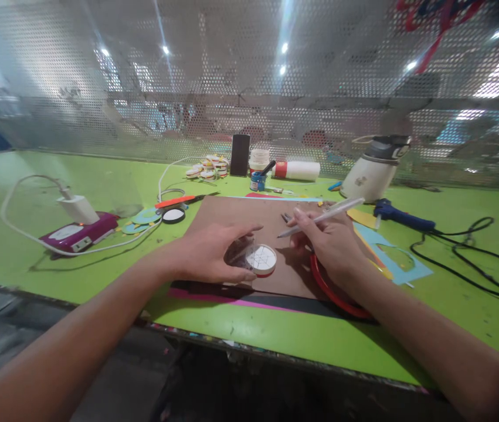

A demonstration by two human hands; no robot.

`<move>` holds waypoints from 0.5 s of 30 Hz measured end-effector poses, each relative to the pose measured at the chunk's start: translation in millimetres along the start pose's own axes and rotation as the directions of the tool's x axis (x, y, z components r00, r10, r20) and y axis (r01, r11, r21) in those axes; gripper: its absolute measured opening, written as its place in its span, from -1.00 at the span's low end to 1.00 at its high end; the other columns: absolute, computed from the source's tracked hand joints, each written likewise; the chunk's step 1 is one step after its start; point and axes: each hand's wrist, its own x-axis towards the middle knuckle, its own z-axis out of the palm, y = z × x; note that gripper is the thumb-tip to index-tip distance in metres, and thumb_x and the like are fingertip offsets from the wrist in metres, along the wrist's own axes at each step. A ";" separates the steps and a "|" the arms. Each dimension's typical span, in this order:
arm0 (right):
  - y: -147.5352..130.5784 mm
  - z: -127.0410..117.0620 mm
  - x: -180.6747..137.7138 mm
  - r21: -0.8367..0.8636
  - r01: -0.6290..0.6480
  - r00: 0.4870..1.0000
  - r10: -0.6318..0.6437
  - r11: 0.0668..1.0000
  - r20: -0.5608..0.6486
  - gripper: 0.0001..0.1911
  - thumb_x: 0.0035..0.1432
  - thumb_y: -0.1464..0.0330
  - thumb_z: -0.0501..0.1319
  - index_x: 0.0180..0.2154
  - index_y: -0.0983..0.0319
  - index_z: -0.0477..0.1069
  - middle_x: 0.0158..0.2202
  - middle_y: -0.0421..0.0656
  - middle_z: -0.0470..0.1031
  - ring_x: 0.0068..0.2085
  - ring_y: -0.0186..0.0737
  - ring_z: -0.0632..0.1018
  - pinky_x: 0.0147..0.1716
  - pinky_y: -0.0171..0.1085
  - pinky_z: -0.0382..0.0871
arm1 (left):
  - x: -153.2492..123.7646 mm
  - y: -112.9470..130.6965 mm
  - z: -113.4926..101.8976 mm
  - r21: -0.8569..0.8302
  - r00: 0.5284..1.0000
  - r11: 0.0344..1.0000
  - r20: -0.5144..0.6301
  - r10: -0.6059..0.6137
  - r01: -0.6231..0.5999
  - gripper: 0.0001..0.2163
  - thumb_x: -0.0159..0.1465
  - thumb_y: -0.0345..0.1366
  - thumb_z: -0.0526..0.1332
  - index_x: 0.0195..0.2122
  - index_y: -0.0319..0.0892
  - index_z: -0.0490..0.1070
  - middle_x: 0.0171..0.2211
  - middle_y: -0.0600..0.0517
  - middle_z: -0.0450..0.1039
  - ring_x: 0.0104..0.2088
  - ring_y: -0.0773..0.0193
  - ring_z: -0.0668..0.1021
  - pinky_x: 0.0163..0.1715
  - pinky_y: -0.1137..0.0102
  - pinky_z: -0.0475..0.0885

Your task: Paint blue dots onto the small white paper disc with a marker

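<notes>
My left hand [211, 253] is open, thumb and fingers apart at the left side of a small round white disc [261, 258]. Dark crossing lines are drawn on the disc's face, and its edge shows some red. Between the fingers and the disc there is a clear, blurred patch that I cannot make out. My right hand [326, 234] is closed around a white pen [341, 208], its tip pointing down and left above the brown board [231, 211]. Under the right wrist lies a red ring-shaped object [332, 296], partly hidden by the hand.
Left stand a purple power strip [86, 234] with a white charger [77, 209], orange-handled scissors [174, 202] and a black-rimmed disc [173, 215]. At the back are a phone [240, 155], a blue paint jar [258, 181] and a bottle [367, 176]. A blue glue gun [407, 217] trails a black cord.
</notes>
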 end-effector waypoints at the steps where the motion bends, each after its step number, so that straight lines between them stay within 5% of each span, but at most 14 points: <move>1: -1.6 0.2 -0.4 -0.004 -0.002 1.000 0.002 1.000 0.002 -0.58 0.25 0.06 0.17 -0.39 0.29 0.48 -0.60 -0.18 0.47 -0.65 -0.40 0.41 -0.72 -0.43 0.26 | 0.0 -0.5 0.8 -0.006 1.000 1.000 0.000 0.006 -0.006 -0.21 0.18 0.06 0.27 0.35 -0.21 0.12 0.21 -0.18 0.39 0.11 -0.03 0.49 0.06 0.20 0.38; 5: -0.8 1.0 -0.8 0.035 -0.009 1.000 0.008 0.999 0.015 -0.65 0.23 0.11 0.22 -0.33 0.29 0.48 -0.54 -0.14 0.54 -0.56 -0.31 0.53 -0.60 -0.38 0.40 | 0.6 -2.0 4.1 -0.026 1.000 0.999 -0.008 0.030 -0.030 -0.20 0.18 0.08 0.26 0.37 -0.18 0.09 0.22 -0.17 0.38 0.10 0.00 0.50 0.05 0.22 0.38; 9: 6.1 -1.5 -1.9 0.125 0.037 0.981 -0.060 0.991 0.184 -0.71 0.17 0.14 0.26 -0.24 0.25 0.45 -0.39 -0.10 0.61 -0.31 -0.16 0.63 -0.27 -0.21 0.54 | 1.0 -2.2 4.1 -0.009 1.000 1.000 -0.008 -0.006 0.006 -0.19 0.17 0.10 0.26 0.37 -0.19 0.09 0.19 -0.18 0.41 0.10 -0.03 0.49 0.05 0.20 0.38; 15: 1.8 -9.0 -2.1 -0.170 0.298 0.882 -0.203 0.939 0.425 -0.65 0.11 0.23 0.29 -0.08 0.23 0.44 -0.12 -0.06 0.60 -0.13 -0.10 0.61 -0.11 -0.14 0.47 | -0.6 -5.5 -0.5 -0.002 0.998 0.999 -0.038 -0.047 0.047 -0.21 0.19 0.04 0.26 0.39 -0.14 0.04 0.19 -0.17 0.40 0.09 -0.02 0.50 0.04 0.18 0.40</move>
